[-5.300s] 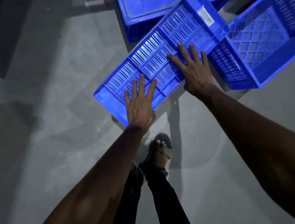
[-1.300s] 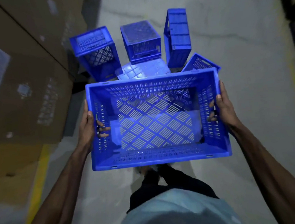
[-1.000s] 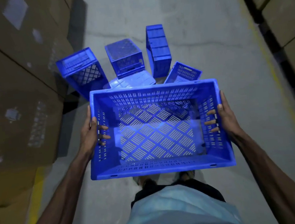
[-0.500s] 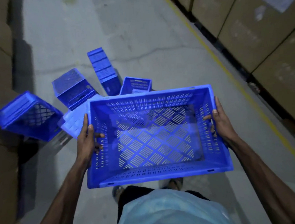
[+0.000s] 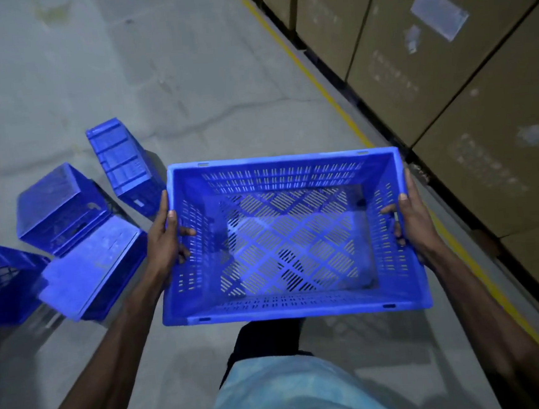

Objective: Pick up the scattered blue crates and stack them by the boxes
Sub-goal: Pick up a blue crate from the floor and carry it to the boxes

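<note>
I carry an empty blue slatted crate (image 5: 287, 177) upright at waist height, open side up. My left hand (image 5: 164, 241) grips its left wall with fingers through the slots, and my right hand (image 5: 413, 219) grips its right wall the same way. Several more blue crates lie scattered on the floor to the left: one on its side (image 5: 123, 161), one tipped over (image 5: 55, 205), one upside down (image 5: 96, 269), and one cut off at the left edge (image 5: 0, 280).
Tall stacked cardboard boxes (image 5: 445, 77) line the right side, behind a yellow floor line (image 5: 323, 87). Grey concrete floor (image 5: 121, 54) stretches ahead. My legs and pale shirt show below the crate.
The view has swung right while I hold the crate: the scattered crates slid to the left edge, and the boxes on the right came closer. The grip is unchanged.
</note>
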Demonstrator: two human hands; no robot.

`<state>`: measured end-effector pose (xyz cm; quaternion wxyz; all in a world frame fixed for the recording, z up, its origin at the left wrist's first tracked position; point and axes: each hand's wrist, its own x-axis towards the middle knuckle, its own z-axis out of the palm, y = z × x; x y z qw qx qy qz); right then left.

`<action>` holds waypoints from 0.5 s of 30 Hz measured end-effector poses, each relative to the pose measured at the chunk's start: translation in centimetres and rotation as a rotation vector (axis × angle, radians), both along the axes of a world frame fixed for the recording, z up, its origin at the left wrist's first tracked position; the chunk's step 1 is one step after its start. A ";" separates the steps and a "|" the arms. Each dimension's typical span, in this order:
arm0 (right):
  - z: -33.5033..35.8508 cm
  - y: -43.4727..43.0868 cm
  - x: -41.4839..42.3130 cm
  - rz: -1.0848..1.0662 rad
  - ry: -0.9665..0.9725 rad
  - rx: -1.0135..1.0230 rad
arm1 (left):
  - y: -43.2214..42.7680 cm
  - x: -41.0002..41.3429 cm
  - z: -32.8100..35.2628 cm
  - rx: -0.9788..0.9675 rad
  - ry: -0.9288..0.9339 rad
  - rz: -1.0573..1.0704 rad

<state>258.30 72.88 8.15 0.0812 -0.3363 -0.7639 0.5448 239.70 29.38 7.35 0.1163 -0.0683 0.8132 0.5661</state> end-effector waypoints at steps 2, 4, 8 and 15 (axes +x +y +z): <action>-0.3 3.5 -4.2 -0.004 -0.005 0.002 | 3.2 -3.7 -0.9 0.018 -0.001 0.006; -0.5 6.9 -8.7 -0.003 -0.020 -0.001 | 6.6 -7.9 -1.5 0.033 -0.012 0.004; 0.7 12.6 -18.0 -0.006 -0.029 -0.006 | 12.4 -16.1 -0.8 0.032 -0.012 0.028; 3.3 21.7 -36.8 0.036 0.012 0.005 | 20.2 -32.7 1.1 0.064 0.033 0.067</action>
